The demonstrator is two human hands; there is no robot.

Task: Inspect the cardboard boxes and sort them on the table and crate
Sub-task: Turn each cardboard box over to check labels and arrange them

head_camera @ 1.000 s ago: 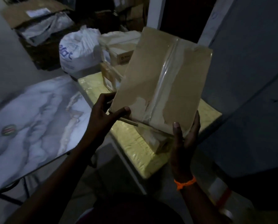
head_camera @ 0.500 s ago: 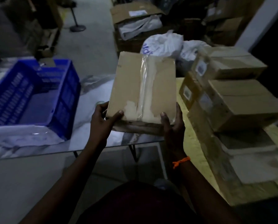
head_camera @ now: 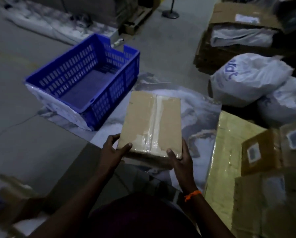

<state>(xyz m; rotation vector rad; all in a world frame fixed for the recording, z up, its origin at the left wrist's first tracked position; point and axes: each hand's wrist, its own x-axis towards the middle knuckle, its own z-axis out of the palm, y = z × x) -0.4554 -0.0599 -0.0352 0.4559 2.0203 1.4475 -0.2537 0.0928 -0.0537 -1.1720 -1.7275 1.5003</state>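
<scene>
Over the marble table by the crate, you have lowered the cardboard box flat, left hand and right hand gripping its near corners, inspection apparently done.

I've swung the cardboard box left, away from the yellow-topped table, and lowered it from its raised, tilted pose until it lies nearly flat, low over the marble table. The blue crate, out of sight a second ago, now stands just left of it.
</scene>
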